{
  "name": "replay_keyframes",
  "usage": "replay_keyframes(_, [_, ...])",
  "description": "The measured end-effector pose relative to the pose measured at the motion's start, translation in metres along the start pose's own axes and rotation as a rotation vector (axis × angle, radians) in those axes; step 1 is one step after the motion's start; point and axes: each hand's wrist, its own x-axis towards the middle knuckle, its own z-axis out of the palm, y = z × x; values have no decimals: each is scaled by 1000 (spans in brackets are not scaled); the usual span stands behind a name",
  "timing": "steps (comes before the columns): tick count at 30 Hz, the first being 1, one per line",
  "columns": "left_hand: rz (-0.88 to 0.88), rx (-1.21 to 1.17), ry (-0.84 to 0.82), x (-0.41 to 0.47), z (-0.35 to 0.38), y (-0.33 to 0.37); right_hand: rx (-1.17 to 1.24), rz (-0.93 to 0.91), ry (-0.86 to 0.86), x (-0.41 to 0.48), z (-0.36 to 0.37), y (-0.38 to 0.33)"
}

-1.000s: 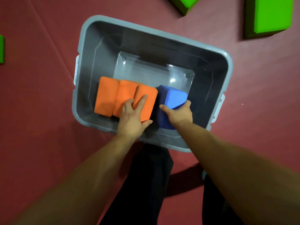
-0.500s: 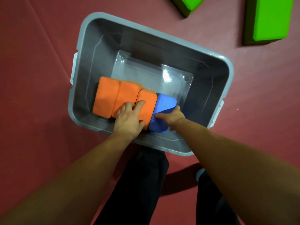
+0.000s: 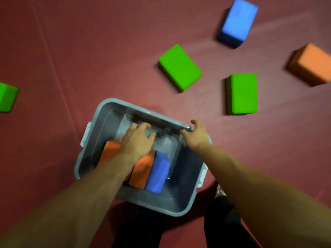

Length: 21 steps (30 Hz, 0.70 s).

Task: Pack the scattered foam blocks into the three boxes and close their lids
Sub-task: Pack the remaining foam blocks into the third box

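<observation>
Four blocks packed in grey box (image 3: 180, 210) so far, as far as visible: orange blocks (image 3: 143, 172) partly hidden under left forearm, count unclear, plus one blue block (image 3: 158, 171) standing on edge at right end of row, touching nearest orange. Row sits along near-left part of box; right and far parts of box floor bare. Left hand (image 3: 138, 140) inside box, fingers spread and loose, holding nothing, hovering past far end of row. Right hand (image 3: 196, 135) at far-right rim corner, fingers curled over or just at rim; actual grip on rim impossible to confirm, blurred. Loose blocks all beyond box on red floor (image 3: 89, 51): slanted green block (image 3: 180, 67) past far rim, long axis diagonal up-left to down-right; upright green block (image 3: 241, 93) further right, long axis pointing roughly away from body; loose blue block (image 3: 236, 22) and loose orange block (image 3: 311, 63) well apart at far right; another green block (image 3: 7, 99) far left, cut by frame edge. Judgement: next pick probably one of two green ones ahead-right, right hand clearly nearer to both. Slanted one likely needs a turn to line up with row. No lid in view.
</observation>
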Motion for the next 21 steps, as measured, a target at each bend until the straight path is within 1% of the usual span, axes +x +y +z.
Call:
replay_keyframes(3, [21, -47, 31, 26, -11, 52, 51, -93, 107, 37, -60, 0])
replay_keyframes(4, [-3, -68, 28, 29, -12, 59, 58, -115, 138, 45, -67, 6])
replay_keyframes(6, [-27, -112, 39, 59, -4, 94, 87, -118, 191, 84, -104, 19])
replay_keyframes(8, [-59, -193, 31, 87, 10, 130, 96, -105, 190, 127, -135, 37])
replay_keyframes(10, [-146, -296, -28, 117, 30, 160, 82, -76, 172, 169, -164, 52])
replay_keyframes(11, [-203, -332, -60, 140, 51, 177, 64, -46, 170, 196, -182, 65])
replay_keyframes(13, [-346, -436, -109, 178, 83, 202, -11, -28, 161, 238, -208, 82])
replay_keyframes(15, [-491, -581, -130, 217, 111, 223, -129, -59, 115, 280, -228, 92])
replay_keyframes(17, [-635, -829, -170, 256, 135, 248, -315, -163, 59, 329, -245, 97])
replay_keyframes(18, [-694, -972, -203, 273, 142, 258, -433, -235, 6, 348, -253, 95])
replay_keyframes(20, [-780, -1190, -248, 311, 158, 274, -755, -359, -132, 390, -267, 89])
replay_keyframes(21, [-808, -1278, -236, 325, 161, 274, -889, -401, -176, 404, -273, 84])
